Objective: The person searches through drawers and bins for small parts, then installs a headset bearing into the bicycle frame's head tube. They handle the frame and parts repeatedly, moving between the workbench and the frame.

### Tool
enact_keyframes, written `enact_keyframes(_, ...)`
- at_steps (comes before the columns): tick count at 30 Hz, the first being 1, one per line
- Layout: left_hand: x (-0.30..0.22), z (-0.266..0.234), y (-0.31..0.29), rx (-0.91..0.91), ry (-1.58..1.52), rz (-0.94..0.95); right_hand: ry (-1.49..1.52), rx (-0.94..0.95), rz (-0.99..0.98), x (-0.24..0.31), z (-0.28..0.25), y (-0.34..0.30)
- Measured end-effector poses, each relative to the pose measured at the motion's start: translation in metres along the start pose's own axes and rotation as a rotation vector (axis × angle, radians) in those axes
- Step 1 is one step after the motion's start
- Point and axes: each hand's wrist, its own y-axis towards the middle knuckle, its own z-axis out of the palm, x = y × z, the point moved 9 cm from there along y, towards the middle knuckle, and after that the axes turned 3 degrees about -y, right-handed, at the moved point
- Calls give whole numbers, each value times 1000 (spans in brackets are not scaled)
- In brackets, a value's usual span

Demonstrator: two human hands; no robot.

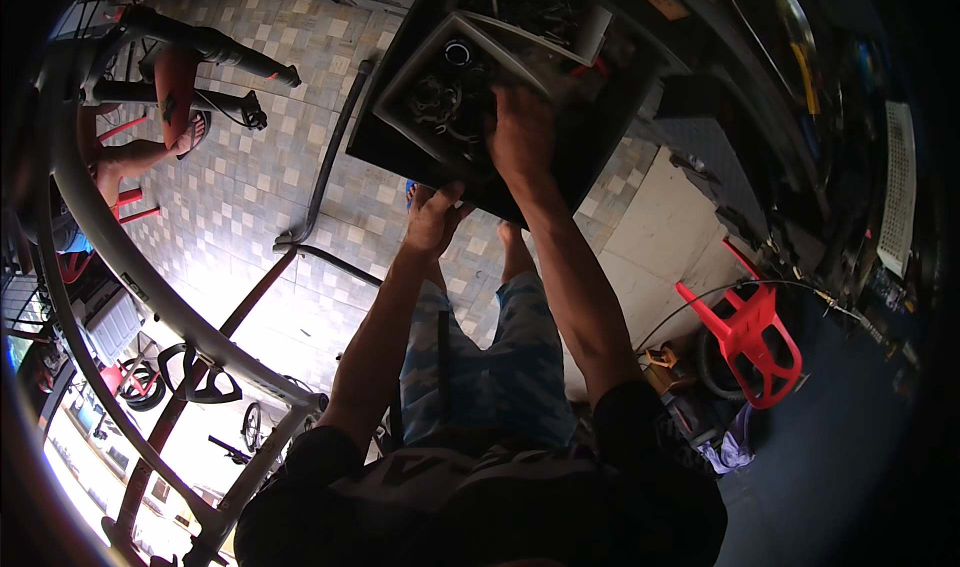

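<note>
A grey bin (388, 104) of metal bicycle parts sits in what looks like an open black drawer (366, 145). Dark toothed or spidered pieces (432, 102) lie inside, with a silver ring (458, 52) near the far side. My right hand (522, 132) reaches down into the bin's right side; its fingertips are in shadow among the parts, so what they touch is hidden. At the drawer's near edge, my left hand (435, 215) is closed, thumb up, on the front rim.
A second bin (545, 32) of small parts stands behind the first. To the left are a grey bicycle frame (150, 287), a fork (215, 47) and a black bent tube stand (335, 157). A red plastic stool (755, 342) is at right. Another person's leg (140, 157) shows far left.
</note>
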Motion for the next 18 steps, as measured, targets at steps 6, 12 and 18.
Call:
enact_keyframes(6,7,-10,1,-38,8,-34,1361,77,286,-4,-17,-14)
enact_keyframes(12,7,-10,1,-51,18,-44,1680,92,368,0,-33,-30)
enact_keyframes(18,5,-6,1,-33,-8,-21,780,195,427,-28,-53,-45)
